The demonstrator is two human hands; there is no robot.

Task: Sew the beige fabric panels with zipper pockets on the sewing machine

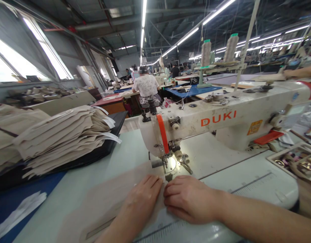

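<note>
The thin, pale beige fabric piece (102, 192) lies flat on the pale green table (131, 145), its far right end at the needle area of the off-white sewing machine (191, 114); its surface is plain and matt, its outline soft from blur. The left hand (145, 194) lies on this piece, fingers close together and slightly bent; whether it grips cannot be told. The right hand (187, 197), fingers curled inward, rests just beside it, close before the presser foot; whether it pinches the fabric cannot be told. The machine arm bears the brand "DUKI" in orange-red capitals. A yellow-orange rectangular label (255, 127) is fixed further right, its print illegible, as is a round blue emblem (294, 97) near the right end. A dark printed ruler scale (254, 184) marks the table edge, its figures unclear. At left, a stack of beige fabric pieces (64, 135) with white strips (111, 137) protruding rests on black sheet material (106, 152). Behind the machine stand two grey-beige thread cones (206, 55); beyond, a person in a white patterned top (146, 84) sits facing away.
</note>
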